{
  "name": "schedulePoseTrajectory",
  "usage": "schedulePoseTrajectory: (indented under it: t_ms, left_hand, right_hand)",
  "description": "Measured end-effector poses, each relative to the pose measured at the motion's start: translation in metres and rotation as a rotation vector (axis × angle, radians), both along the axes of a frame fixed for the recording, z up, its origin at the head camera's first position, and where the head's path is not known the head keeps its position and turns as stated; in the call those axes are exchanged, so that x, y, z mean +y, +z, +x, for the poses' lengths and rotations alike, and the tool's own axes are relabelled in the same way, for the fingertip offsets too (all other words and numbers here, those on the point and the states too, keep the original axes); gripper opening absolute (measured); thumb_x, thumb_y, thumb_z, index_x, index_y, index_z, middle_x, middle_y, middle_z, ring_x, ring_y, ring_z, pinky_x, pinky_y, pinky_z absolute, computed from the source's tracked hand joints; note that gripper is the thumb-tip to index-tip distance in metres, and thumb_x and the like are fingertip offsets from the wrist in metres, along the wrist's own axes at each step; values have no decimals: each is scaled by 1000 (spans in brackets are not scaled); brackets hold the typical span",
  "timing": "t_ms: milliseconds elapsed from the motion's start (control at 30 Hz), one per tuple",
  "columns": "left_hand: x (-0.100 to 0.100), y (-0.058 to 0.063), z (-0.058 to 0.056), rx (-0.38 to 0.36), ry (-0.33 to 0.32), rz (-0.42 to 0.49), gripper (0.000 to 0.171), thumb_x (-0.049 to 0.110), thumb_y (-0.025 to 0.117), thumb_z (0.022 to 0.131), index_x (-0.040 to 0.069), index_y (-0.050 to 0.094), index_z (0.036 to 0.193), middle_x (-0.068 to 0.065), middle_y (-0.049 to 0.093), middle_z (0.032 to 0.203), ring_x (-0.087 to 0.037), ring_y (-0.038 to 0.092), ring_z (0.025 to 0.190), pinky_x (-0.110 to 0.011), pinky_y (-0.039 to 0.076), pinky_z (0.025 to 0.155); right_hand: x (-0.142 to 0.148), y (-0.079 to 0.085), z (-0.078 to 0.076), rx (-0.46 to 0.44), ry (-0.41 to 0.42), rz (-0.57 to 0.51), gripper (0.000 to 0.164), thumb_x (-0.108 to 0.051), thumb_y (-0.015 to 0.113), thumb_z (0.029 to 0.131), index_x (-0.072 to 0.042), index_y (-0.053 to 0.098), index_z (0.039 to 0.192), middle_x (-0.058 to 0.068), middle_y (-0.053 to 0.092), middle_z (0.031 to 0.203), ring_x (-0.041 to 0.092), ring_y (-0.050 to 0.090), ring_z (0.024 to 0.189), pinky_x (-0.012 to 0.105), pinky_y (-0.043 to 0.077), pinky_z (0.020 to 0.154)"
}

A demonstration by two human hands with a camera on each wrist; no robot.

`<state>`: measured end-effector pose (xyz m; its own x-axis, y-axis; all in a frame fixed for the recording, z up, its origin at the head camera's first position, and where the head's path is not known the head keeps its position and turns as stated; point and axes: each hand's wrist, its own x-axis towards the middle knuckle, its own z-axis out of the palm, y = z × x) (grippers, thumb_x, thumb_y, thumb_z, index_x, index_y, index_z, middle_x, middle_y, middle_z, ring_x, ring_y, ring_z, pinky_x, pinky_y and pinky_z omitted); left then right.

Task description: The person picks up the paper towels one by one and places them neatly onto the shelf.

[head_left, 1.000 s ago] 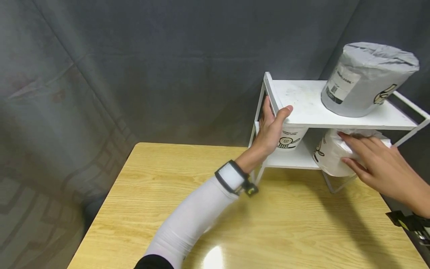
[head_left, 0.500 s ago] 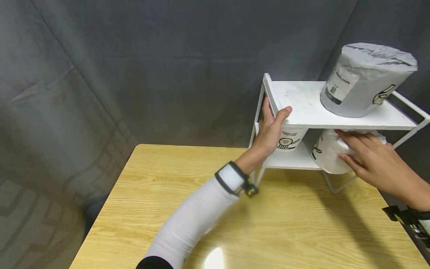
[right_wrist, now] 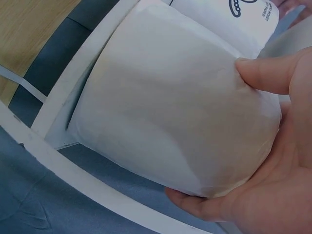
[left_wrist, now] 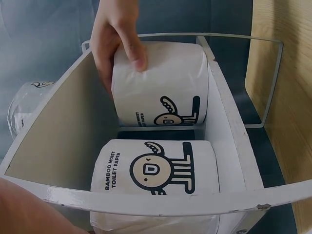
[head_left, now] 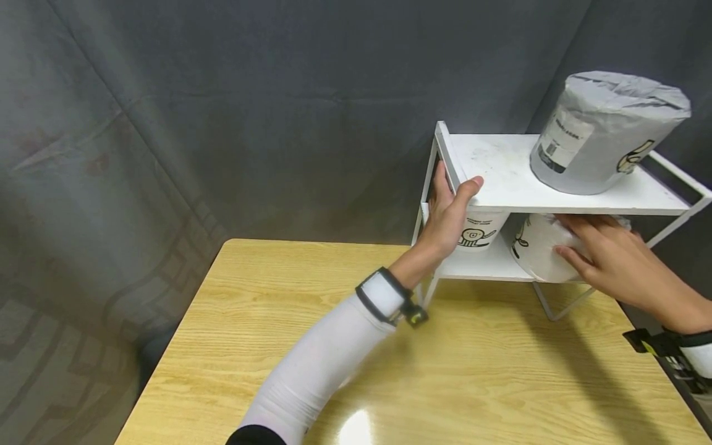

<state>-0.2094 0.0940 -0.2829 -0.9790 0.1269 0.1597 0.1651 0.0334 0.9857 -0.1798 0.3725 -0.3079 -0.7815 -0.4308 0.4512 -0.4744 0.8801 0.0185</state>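
Note:
A white two-tier shelf rack (head_left: 489, 164) stands at the right end of the table. My left hand (head_left: 442, 219) grips its left side frame, thumb over the front corner of the top board and fingers behind the side bar. My right hand (head_left: 617, 259) holds a wrapped toilet paper roll (head_left: 542, 250) at the right of the lower shelf, with its thumb on the near side and fingers over the top. In the right wrist view this roll (right_wrist: 165, 107) sits between thumb and fingers, beside the rack's side frame. A second wrapped roll (left_wrist: 156, 168) stands at the left of the lower shelf.
Another wrapped roll (head_left: 601, 136) stands on the right half of the top board. The wooden table (head_left: 311, 290) spreads to the left and front of the rack. A grey curtain (head_left: 278, 123) hangs close behind.
My right hand has moved left and slightly away from me, carrying the held roll deeper onto the lower shelf. The left hand stays on the rack's side.

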Motion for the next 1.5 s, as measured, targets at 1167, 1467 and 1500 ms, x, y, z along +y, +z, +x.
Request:
schedulePoseTrajectory:
  t_ms: [1167, 1467, 1500]
  left_hand:
    - [-1, 1, 0, 0, 12, 2, 96, 65, 43, 93, 30, 1, 172, 0, 9, 178, -31, 11, 163, -64, 14, 127]
    - [-1, 2, 1, 1, 17, -3, 96, 65, 44, 92, 31, 2, 172, 0, 10, 178, -29, 11, 163, -62, 14, 128]
    - [-1, 2, 1, 0, 18, -5, 96, 65, 44, 92, 31, 2, 172, 0, 11, 178, -29, 11, 163, -62, 15, 127]
  right_hand:
    - [-4, 1, -30, -27, -27, 6, 41, -2, 74, 91, 11, 57, 127, 35, 58, 109, 56, 62, 89, 72, 46, 72]
    - [-4, 2, -31, -66, -44, 6, 47, 0, 72, 93, 12, 52, 133, 38, 54, 120, 59, 60, 97, 73, 46, 79]
    - [-3, 2, -31, -66, -43, 9, 46, 0, 72, 93, 12, 52, 133, 38, 54, 120, 59, 60, 98, 73, 46, 79]
